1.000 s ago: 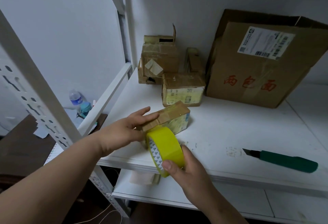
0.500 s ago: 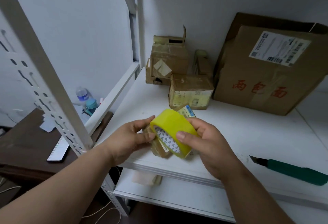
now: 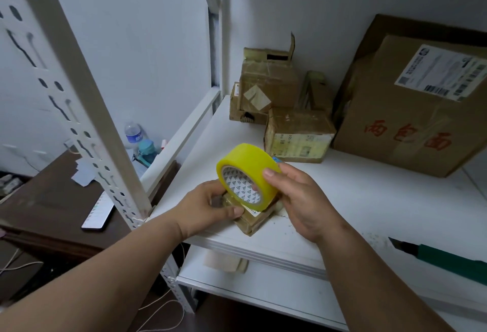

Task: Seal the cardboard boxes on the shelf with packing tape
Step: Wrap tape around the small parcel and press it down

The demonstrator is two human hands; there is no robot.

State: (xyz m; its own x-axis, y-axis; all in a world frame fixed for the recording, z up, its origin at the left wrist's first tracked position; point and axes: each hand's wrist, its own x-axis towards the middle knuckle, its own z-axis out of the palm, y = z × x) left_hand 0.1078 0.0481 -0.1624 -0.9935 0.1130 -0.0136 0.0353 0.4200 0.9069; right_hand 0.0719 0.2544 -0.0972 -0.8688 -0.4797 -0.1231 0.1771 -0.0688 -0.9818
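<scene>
Tape roll: pinched upright by the right hand, thumb on the rim, just above the box, likely to draw a strip over it.
Small box: under both hands at the shelf edge, gripped steady by the left hand.
Knife: well right of the right hand, untouched.

L hand, R hand: bare, no sleeves/rings

red "面包面" on large cardboard box
</scene>
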